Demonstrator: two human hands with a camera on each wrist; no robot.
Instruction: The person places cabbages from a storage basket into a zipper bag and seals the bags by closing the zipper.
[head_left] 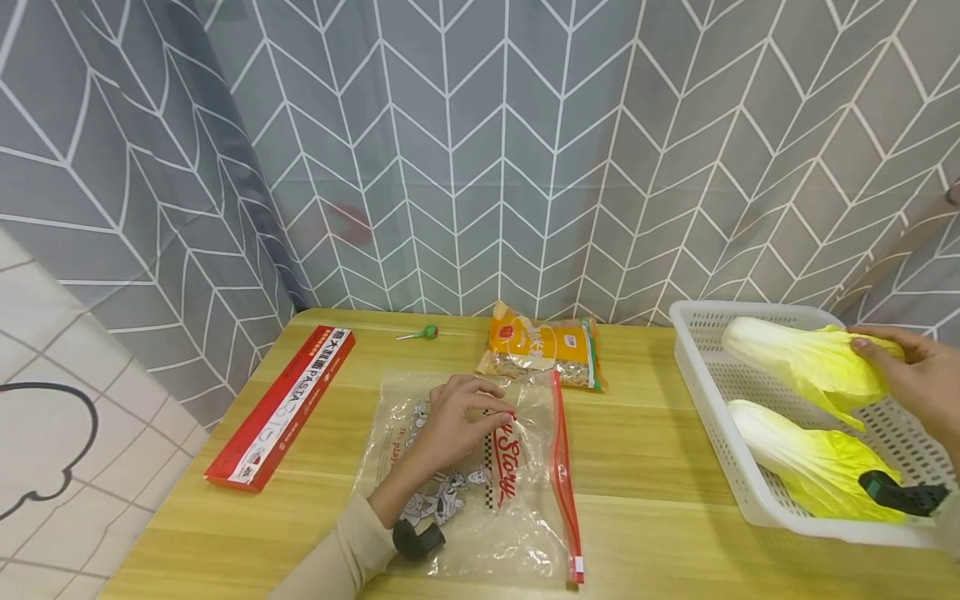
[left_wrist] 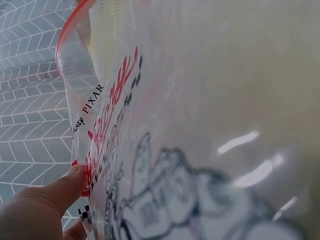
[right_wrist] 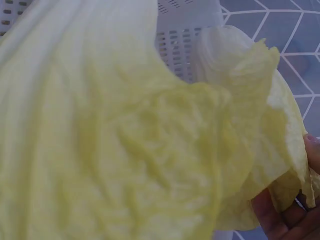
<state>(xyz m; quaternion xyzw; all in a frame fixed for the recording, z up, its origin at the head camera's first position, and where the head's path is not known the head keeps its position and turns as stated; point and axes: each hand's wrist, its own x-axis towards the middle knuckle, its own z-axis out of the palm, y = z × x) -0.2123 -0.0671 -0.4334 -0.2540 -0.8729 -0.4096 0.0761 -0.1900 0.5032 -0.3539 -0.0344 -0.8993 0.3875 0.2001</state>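
Over the basket's far right side my right hand [head_left: 926,379] grips a napa cabbage leaf [head_left: 802,358] by its yellow leafy end, the white stem pointing left. In the right wrist view, fingers [right_wrist: 272,215] curl round the leaf's edge. A second napa cabbage leaf [head_left: 813,458] lies nearer in the white basket [head_left: 708,450]. On the table a clear zip bag [head_left: 517,533] with red print and a red zip strip lies flat, its strip to the right. My left hand [head_left: 461,421] rests over its upper middle, thumb and finger pinching the film by the red lettering.
A long red pasta box [head_left: 281,408] lies slantwise at the left of the wooden table [head_left: 637,500]. At the back are a green lollipop [head_left: 429,332] and an orange bag of grain [head_left: 540,346]. A grey patterned curtain [head_left: 465,150] hangs behind the table.
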